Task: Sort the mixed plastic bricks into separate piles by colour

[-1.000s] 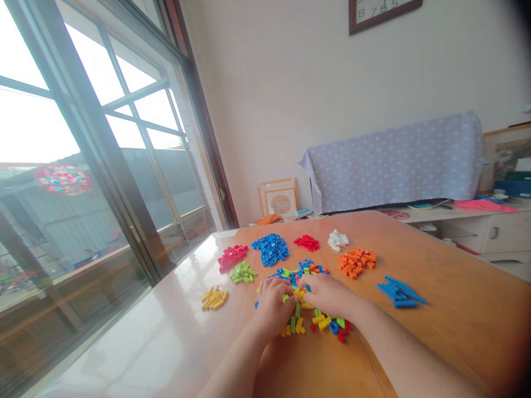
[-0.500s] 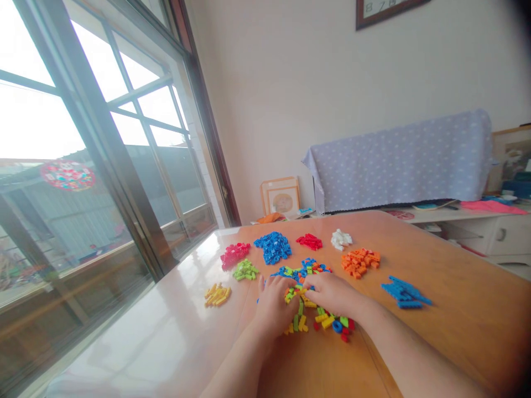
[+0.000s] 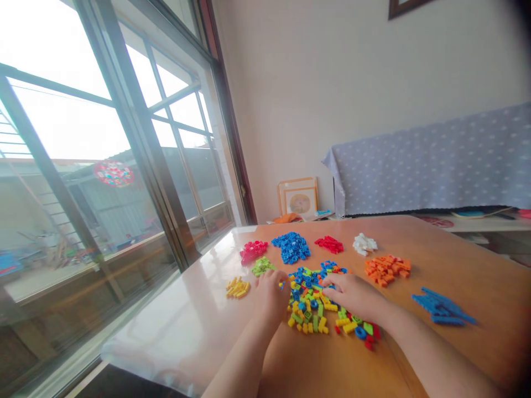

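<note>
A mixed pile of small toy bricks [image 3: 309,301] in blue, yellow, green, orange and red lies on the wooden table [image 3: 290,365]. My left hand [image 3: 271,293] is at the pile's left edge, close to the light green heap [image 3: 263,266]; its fingers are bent, and what lies between them is too small to make out. Over the pile's right side is my right hand [image 3: 352,293], its fingers apart above the bricks, with nothing visible in them. Left of my left hand sits a yellow heap [image 3: 238,287].
Farther back are pink [image 3: 253,251], blue [image 3: 291,247], red [image 3: 329,244] and white [image 3: 364,244] heaps. Orange bricks [image 3: 388,270] and long blue pieces [image 3: 442,307] lie on the right. A large window [image 3: 178,138] stands at the left.
The view has turned left, so things appear farther right. My hands have moved apart, uncovering the middle of the mixed pile. My left hand has shifted toward the light green heap.
</note>
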Available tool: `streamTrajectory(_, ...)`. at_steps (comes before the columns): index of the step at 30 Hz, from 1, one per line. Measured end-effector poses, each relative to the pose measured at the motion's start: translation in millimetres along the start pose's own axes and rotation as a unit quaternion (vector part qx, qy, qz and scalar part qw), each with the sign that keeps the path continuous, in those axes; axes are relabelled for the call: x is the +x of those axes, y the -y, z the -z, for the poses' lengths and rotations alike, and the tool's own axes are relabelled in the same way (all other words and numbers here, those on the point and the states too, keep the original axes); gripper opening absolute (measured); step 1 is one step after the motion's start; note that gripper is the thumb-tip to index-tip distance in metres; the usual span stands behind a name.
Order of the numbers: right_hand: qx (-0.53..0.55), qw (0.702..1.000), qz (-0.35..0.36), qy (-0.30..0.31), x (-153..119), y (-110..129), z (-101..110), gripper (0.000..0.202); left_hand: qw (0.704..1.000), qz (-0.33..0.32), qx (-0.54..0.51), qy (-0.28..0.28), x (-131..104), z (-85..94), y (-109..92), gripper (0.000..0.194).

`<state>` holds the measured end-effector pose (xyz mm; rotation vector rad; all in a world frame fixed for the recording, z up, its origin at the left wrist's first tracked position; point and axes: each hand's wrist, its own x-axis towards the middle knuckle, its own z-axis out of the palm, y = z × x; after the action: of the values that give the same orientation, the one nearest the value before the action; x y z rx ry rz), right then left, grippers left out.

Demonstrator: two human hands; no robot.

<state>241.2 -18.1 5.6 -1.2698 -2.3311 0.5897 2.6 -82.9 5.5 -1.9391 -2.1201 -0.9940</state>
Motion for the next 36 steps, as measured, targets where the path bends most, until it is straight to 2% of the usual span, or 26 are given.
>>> streamTrajectory(4,-0.007,1.000,0.010,0.003,0.7,-0.8,-3.2,0.029,0.995,0.075,0.062,-0.028,-0.6,14.5,41.8,0.015)
streamTrajectory(9,-0.012,1.000,0.004,0.006,-0.7,5.1,-2.0,0.029,0.975,0.170,0.136,-0.033,-3.9,31.1,91.4,0.021)
streamTrajectory(12,-0.006,1.000,0.000,0.018,-1.4,7.3,-0.2,0.030,0.968,0.199,0.154,-0.024,-4.5,32.3,110.0,0.024)
streamTrajectory(15,-0.011,1.000,-0.002,0.023,-1.0,6.4,0.2,0.031,0.963,0.215,0.162,-0.012,-4.1,29.8,118.0,0.027)
streamTrajectory(20,-0.009,1.000,-0.010,0.020,-1.0,5.3,0.6,0.032,0.961,0.225,0.161,0.006,-4.9,28.2,117.8,0.032)
streamTrajectory(23,-0.002,1.000,-0.011,0.016,-2.0,6.6,2.4,0.032,0.965,0.205,0.162,0.008,-6.4,30.6,111.9,0.031)
streamTrajectory(27,0.004,1.000,-0.020,0.012,-2.2,6.1,4.7,0.028,0.973,0.162,0.162,-0.005,-6.5,33.4,93.8,0.030)
streamTrajectory(30,0.007,1.000,-0.030,0.000,-1.1,3.8,5.3,0.026,0.983,0.120,0.140,0.007,-5.0,30.2,76.8,0.027)
streamTrajectory(36,-0.018,0.999,-0.022,-0.017,2.1,-2.4,5.7,0.026,0.995,0.015,0.037,0.091,-3.6,7.2,56.1,0.019)
